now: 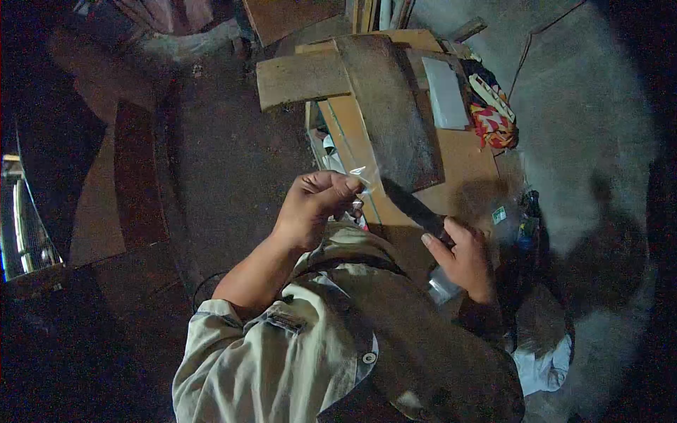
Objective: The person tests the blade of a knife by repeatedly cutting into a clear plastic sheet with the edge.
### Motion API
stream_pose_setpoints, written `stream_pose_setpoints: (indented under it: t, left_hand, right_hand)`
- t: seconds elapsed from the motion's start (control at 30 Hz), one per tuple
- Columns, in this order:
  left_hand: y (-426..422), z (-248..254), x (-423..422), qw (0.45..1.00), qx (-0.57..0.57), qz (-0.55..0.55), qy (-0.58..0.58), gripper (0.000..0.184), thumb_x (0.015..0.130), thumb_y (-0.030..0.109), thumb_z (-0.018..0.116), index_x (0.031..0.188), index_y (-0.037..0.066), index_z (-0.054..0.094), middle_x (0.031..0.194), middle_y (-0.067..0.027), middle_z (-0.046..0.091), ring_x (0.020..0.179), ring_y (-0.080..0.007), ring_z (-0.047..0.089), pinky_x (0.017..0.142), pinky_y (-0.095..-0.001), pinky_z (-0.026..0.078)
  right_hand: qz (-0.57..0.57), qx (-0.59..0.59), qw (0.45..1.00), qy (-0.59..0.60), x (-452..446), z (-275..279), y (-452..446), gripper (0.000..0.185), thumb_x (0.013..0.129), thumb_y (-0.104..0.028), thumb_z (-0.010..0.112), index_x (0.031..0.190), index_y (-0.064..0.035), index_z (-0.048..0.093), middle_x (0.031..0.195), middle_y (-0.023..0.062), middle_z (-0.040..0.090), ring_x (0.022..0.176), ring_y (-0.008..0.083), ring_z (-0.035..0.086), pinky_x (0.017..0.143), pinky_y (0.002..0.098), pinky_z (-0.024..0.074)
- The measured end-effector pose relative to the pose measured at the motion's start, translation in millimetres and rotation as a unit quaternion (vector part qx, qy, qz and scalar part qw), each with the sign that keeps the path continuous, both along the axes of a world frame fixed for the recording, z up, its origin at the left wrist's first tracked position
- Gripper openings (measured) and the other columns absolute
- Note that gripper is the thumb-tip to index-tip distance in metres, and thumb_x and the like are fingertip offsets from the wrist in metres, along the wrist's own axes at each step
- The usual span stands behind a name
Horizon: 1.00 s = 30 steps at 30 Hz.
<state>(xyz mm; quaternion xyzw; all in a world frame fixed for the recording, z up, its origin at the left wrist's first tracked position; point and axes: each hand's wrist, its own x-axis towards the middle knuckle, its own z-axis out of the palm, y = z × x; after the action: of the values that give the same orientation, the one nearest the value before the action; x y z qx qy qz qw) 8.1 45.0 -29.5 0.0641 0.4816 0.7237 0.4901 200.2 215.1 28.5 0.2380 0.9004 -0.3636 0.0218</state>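
My left hand (310, 208) is closed, thumb and fingertips pinching a small piece of clear, shiny plastic film (360, 173). To its right, my right hand (464, 257) is wrapped around a long, dark, knife-like tool (412, 206). The tool's tip points up and left toward the film, and its exact kind is too dark to make out. Beneath both hands lies a tan board (455, 173), with a worn dark wooden plank (388, 106) on top of it.
A white flat piece (446, 92) and a red-and-yellow patterned cloth (493, 127) lie at the board's far right. A light wooden piece (303, 77) crosses at the back left. A dark bottle-like object (529, 218) is on the right. A crumpled clear item (443, 287) sits by my right wrist.
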Motion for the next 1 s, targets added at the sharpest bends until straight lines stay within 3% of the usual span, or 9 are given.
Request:
stream_pose_setpoints:
  t: [0.03, 0.1, 0.13, 0.3, 0.4, 0.5, 0.57, 0.83, 1.0]
  left_hand:
    - [-1, 3, 0, 1.0, -0.001, -0.004, 0.001, 0.021, 0.083, 0.025, 0.067, 0.077, 0.005, 0.064, 0.068, -0.0025, 0.064, 0.057, -0.0069, 0.053, 0.051, -0.0211, 0.036]
    - [-2, 5, -1, 1.0, -0.007, -0.006, 0.009, 0.021, 0.083, 0.025, 0.067, 0.077, 0.005, 0.064, 0.068, -0.0023, 0.064, 0.057, -0.0068, 0.053, 0.051, -0.0211, 0.036]
    - [-3, 5, -1, 1.0, -0.012, -0.01, 0.018, 0.022, 0.083, 0.026, 0.067, 0.077, 0.005, 0.065, 0.068, -0.0021, 0.064, 0.057, -0.0067, 0.052, 0.051, -0.0211, 0.036]
    - [-5, -1, -1, 1.0, 0.011, -0.01, 0.017, 0.021, 0.084, 0.025, 0.066, 0.077, 0.005, 0.065, 0.068, -0.002, 0.064, 0.058, -0.0067, 0.053, 0.051, -0.0213, 0.036]
    - [-3, 3, 2, 1.0, 0.02, -0.005, -0.004, 0.02, 0.085, 0.024, 0.065, 0.077, 0.005, 0.065, 0.068, -0.0021, 0.064, 0.059, -0.007, 0.054, 0.052, -0.0216, 0.038]
    - [-2, 2, 3, 0.999, 0.028, 0.002, -0.024, 0.02, 0.086, 0.022, 0.063, 0.079, 0.003, 0.065, 0.071, -0.004, 0.065, 0.061, -0.0088, 0.056, 0.055, -0.0229, 0.042]
    - [-3, -1, 2, 1.0, 0.003, -0.017, -0.004, 0.016, 0.084, 0.015, 0.064, 0.081, -0.001, 0.064, 0.074, -0.006, 0.064, 0.062, -0.0139, 0.059, 0.059, -0.0279, 0.049]
    - [-6, 1, 13, 0.998, -0.001, -0.054, -0.011, 0.009, 0.083, 0.009, 0.064, 0.084, 0.0, 0.065, 0.078, -0.0075, 0.066, 0.069, -0.0148, 0.062, 0.065, -0.0279, 0.05]
    - [-3, 5, 20, 0.992, -0.026, -0.112, 0.047, 0.01, 0.082, 0.009, 0.066, 0.086, 0.0, 0.067, 0.078, -0.006, 0.067, 0.071, -0.0129, 0.062, 0.067, -0.0265, 0.049]
  right_hand:
    - [0.0, -0.001, 1.0, 0.0, 1, -3, -1, 0.023, 0.083, -0.02, 0.062, 0.089, 0.0015, 0.057, 0.075, 0.0197, 0.056, 0.065, 0.0298, 0.056, 0.061, 0.0357, 0.0438]
    - [-0.016, -0.016, 0.999, 0.043, 4, -10, -1, 0.025, 0.082, -0.016, 0.064, 0.074, 0.0017, 0.049, 0.06, 0.0121, 0.046, 0.055, 0.016, 0.044, 0.051, 0.0326, 0.0375]
    - [-0.016, -0.016, 0.999, 0.043, 5, -9, -1, 0.025, 0.082, -0.016, 0.064, 0.074, 0.0017, 0.049, 0.06, 0.0121, 0.046, 0.055, 0.016, 0.044, 0.051, 0.0326, 0.0375]
    - [0.017, 0.053, 0.996, 0.068, 6, -3, -1, 0.023, 0.08, -0.016, 0.065, 0.076, 0.0024, 0.053, 0.064, 0.0187, 0.051, 0.055, 0.0316, 0.05, 0.053, 0.0361, 0.0394]
    - [0.02, 0.058, 0.997, 0.038, 4, 5, -2, 0.022, 0.08, -0.017, 0.065, 0.078, 0.0023, 0.054, 0.067, 0.0193, 0.053, 0.058, 0.0342, 0.053, 0.054, 0.0371, 0.0404]
    - [0.037, 0.084, 0.996, -0.013, 7, 2, 4, 0.023, 0.08, -0.023, 0.065, 0.086, -0.0014, 0.061, 0.07, 0.0181, 0.058, 0.063, 0.0355, 0.059, 0.056, 0.0397, 0.0443]
    - [0.028, 0.084, 0.996, -0.01, 5, 3, 2, 0.022, 0.08, -0.022, 0.065, 0.084, -0.0012, 0.06, 0.07, 0.0182, 0.057, 0.063, 0.0356, 0.058, 0.056, 0.04, 0.0436]
    - [0.003, 0.075, 0.997, 0.016, -2, 2, -1, 0.023, 0.081, -0.021, 0.064, 0.083, 0.0001, 0.056, 0.069, 0.0196, 0.055, 0.064, 0.0371, 0.055, 0.056, 0.0403, 0.0423]
    - [0.002, 0.048, 0.998, 0.052, -9, -5, -3, 0.021, 0.08, -0.02, 0.065, 0.08, -0.0009, 0.056, 0.066, 0.0185, 0.053, 0.06, 0.0352, 0.055, 0.055, 0.0388, 0.0412]
